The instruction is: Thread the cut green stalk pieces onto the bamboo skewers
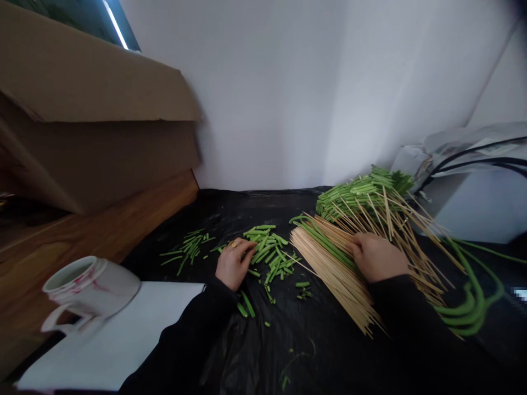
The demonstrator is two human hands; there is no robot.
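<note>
My left hand (234,264) is at the left edge of a loose pile of cut garlic scape pieces (269,251), thumb and fingers drawn together; what lies between them is hidden. Over a thick bundle of bamboo skewers (329,274) is my right hand (381,257), its fingers curled down onto the sticks. Long whole garlic scapes (327,241) lie along the skewers, just left of the right fingertips. Behind, skewered rows of green pieces (362,192) are stacked with their sticks pointing toward me.
Black plastic sheeting (247,206) covers the work surface. A smaller group of thin stem pieces (191,247) lies left. A white mug (93,288) rests on its side by a white sheet (123,340). A cardboard box (123,148) stands back left, a white box (473,203) right.
</note>
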